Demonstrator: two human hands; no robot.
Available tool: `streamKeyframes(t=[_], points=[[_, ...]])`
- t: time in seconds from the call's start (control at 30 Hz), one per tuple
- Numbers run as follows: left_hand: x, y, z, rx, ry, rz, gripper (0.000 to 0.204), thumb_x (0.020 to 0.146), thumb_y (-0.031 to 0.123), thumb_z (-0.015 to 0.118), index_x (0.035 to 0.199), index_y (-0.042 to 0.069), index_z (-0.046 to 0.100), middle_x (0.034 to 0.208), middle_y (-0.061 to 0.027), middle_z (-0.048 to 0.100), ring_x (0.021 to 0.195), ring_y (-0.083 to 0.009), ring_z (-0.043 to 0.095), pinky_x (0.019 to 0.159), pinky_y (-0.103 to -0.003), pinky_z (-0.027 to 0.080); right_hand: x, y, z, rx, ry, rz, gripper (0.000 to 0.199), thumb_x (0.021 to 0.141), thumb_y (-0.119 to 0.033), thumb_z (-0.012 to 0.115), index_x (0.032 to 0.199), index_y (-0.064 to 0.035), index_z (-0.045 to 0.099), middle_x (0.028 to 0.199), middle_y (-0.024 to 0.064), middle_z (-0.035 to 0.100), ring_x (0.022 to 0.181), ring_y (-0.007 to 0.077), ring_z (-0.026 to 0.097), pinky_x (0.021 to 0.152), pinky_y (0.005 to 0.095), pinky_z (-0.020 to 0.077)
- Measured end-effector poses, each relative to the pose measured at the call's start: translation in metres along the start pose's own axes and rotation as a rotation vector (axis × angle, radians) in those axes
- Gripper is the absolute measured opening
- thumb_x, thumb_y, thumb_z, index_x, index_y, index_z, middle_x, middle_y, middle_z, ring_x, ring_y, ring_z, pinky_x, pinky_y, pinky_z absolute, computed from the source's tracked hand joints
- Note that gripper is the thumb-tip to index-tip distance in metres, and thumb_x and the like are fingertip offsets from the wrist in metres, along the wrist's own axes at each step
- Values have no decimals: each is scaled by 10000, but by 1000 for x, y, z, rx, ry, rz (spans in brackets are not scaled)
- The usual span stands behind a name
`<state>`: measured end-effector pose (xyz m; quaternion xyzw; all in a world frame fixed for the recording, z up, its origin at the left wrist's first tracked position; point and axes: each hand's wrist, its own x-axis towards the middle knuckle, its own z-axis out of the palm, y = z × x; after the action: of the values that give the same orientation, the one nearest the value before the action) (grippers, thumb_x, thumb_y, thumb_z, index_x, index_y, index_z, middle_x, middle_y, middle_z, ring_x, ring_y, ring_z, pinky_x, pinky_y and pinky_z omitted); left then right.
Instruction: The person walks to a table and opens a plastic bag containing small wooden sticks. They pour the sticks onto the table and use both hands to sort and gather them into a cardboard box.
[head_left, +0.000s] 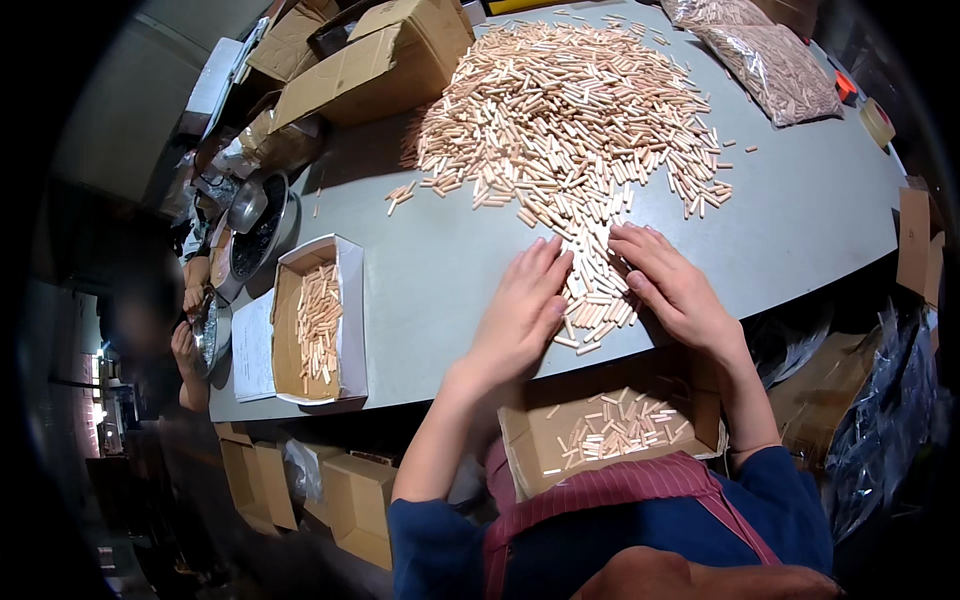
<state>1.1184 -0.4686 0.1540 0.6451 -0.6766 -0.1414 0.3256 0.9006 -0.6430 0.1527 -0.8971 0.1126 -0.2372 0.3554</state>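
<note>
Grey table [800, 220], rounded near edge. Dowel pile [570, 110] covers its far-middle: short pale wood pegs, thinning into a narrow tongue twd the near edge. Bare table both sides of pile, widest to its right. Lap box [610, 425] sits just below the edge, few dowels inside. Left hand [520, 310] & right hand [675, 285] lie flat astride the tongue, fingers straight & close together, gripping nothing.

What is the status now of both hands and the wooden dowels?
Left hand and right hand open, flat on the wooden dowels at the table edge. Cardboard box below holds a few. Nothing in the way.
</note>
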Motion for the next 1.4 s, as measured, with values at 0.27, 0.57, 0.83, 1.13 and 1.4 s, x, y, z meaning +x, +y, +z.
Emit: streamKeyframes(t=[0.27,0.57,0.83,1.13,1.4], points=[[-33,-14,-18,-173,497,-404,348,997,49,559,1327,-23,641,1488,-195,576,1397,-332,529,1154,-413,431,-7,7,-3,300,323,161,317,920,60,522,1182,22,696,1318,157,693,1215,286,668,1040,353,504],[-41,-3,-10,254,333,-268,435,1008,138,578,1414,-21,569,1480,-214,569,1404,-398,488,1185,-473,366,-6,6,-4,223,257,141,332,914,25,553,1216,4,687,1370,155,657,1265,305,629,1082,372,473],[-34,-2,-6,245,301,-251,473,991,142,592,1410,-72,536,1477,-256,548,1407,-442,460,1179,-517,337,-14,-12,-7,267,-53,6,413,969,-210,652,1325,-2,630,1462,192,574,1372,357,520,1159,448,377],[-26,5,-1,117,300,-230,406,1002,134,619,1376,-23,605,1508,-216,553,1386,-407,521,1160,-483,399,-23,-29,-4,647,-193,81,334,952,-148,701,1260,-19,704,1416,144,633,1314,271,586,1109,393,449],[-65,42,2,42,554,-180,225,805,34,750,1028,57,731,978,-128,623,970,-333,606,870,-407,507,-28,-27,5,531,112,254,242,985,-87,616,1183,17,708,1353,153,666,1243,266,631,1073,379,475]])
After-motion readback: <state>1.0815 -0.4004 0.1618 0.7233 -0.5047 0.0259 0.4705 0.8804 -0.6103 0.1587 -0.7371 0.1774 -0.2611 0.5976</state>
